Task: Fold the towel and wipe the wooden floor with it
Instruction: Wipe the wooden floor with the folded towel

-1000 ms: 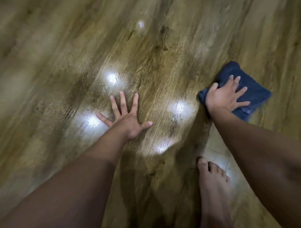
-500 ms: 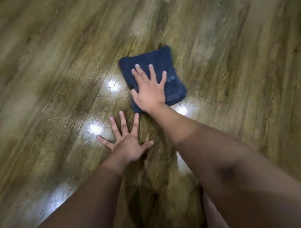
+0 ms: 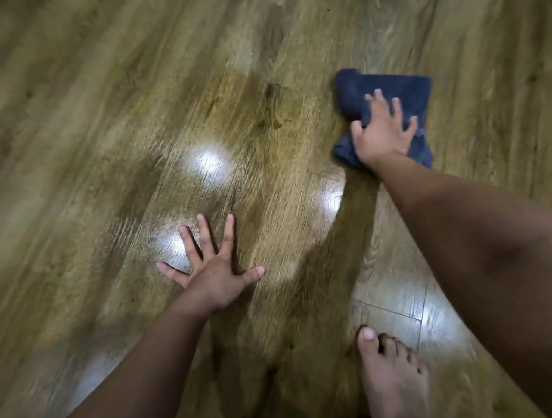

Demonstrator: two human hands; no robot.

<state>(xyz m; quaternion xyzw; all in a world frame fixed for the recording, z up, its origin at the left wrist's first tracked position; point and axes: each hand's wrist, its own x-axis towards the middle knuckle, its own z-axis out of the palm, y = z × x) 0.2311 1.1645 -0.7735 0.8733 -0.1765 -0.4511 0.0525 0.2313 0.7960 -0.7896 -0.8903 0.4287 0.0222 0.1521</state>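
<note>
- Stretching across the whole view is the wooden floor (image 3: pixel 78 153), glossy, with bright spots of reflected light near the middle; no edge or corner of it shows.
- Both bare forearms reach down to it from the lower side of the view.
- One bare foot (image 3: pixel 393 383) stands on the planks at the bottom right.
- The folded dark blue towel (image 3: pixel 402 88) lies flat on the floor in the upper right part of the view, well apart from the left hand.
- The right hand (image 3: pixel 383 136) presses on the near half of the towel; its fingers are spread and a little bent on the cloth, not clenched around it.
- The left hand (image 3: pixel 213 273) rests flat on the bare floor, fingers straight and spread wide, holding nothing.
- Risks, as I judge them: the towel is only pressed, so a fast stroke may unfold it or let it slide from under the palm. The supporting left hand could slip on the shiny surface, because much weight seems to lean on it.
</note>
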